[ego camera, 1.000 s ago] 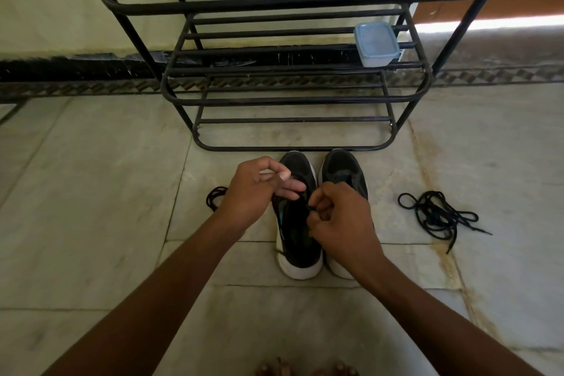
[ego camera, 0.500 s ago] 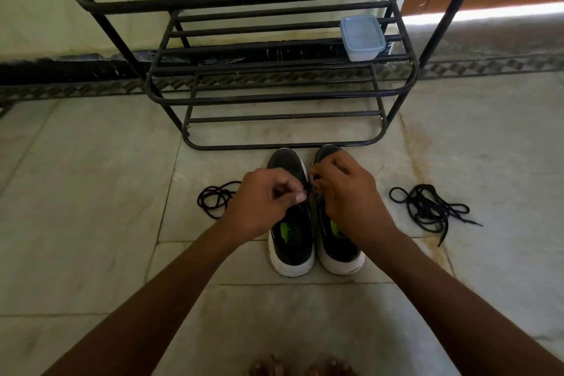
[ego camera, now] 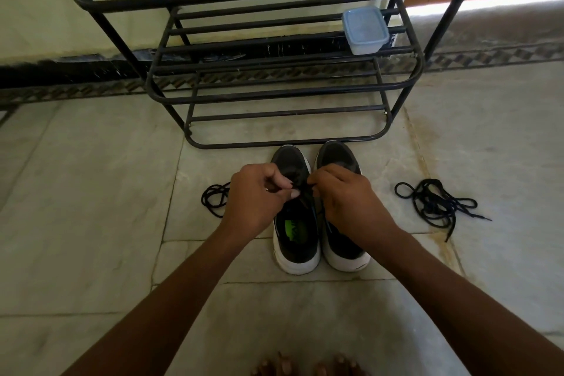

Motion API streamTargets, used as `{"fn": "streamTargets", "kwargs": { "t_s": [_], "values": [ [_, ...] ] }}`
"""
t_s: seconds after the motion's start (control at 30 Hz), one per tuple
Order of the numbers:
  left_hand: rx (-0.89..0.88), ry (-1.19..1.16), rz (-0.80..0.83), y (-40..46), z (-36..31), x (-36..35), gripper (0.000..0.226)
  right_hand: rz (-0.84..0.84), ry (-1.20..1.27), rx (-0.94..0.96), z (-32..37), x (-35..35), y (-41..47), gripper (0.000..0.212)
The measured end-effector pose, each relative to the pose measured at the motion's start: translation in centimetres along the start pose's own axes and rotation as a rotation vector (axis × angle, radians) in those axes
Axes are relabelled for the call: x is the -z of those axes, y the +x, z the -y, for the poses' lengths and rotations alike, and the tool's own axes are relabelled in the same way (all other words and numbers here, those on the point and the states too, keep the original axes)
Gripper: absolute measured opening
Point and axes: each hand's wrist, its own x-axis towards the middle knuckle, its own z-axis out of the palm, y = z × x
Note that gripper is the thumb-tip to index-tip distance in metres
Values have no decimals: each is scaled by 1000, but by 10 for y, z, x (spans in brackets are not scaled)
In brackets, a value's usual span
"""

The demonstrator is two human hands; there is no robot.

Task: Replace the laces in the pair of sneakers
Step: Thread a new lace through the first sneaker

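Two black sneakers with white soles stand side by side on the floor, toes toward the rack: the left sneaker [ego camera: 294,232] with a green insole, the right sneaker [ego camera: 338,159] partly under my wrist. My left hand [ego camera: 254,200] and my right hand [ego camera: 345,198] meet above the left sneaker's eyelets, both pinching a thin black lace [ego camera: 300,186]. A loose end of black lace [ego camera: 213,198] trails on the floor left of my left hand. A bundle of black laces [ego camera: 433,203] lies to the right of the sneakers.
A black metal shoe rack [ego camera: 274,94] stands just beyond the sneakers' toes, with a blue-lidded plastic box [ego camera: 364,30] on a shelf. Marble floor tiles [ego camera: 91,223] spread all round. My bare toes [ego camera: 305,366] show at the bottom edge.
Both hands have stayed together over the left sneaker's eyelets, fingers shifting on the lace. The view has tilted slightly, so sneakers and rack sit a little differently in frame.
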Motion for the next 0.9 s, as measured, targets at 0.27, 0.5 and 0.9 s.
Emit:
{"fn": "streamTargets", "kwargs": {
  "t_s": [0.27, 0.5, 0.9],
  "values": [
    [-82, -158, -170, -4, 10, 9, 15, 34, 33, -124, 1, -3, -6, 26],
    [-340, 486, -270, -31, 44, 26, 24, 77, -22, -242, -3, -7, -15, 17],
    [-57, 169, -258, -38, 84, 17, 11, -56, -78, -402, -13, -1, -28, 9]
  ]
}}
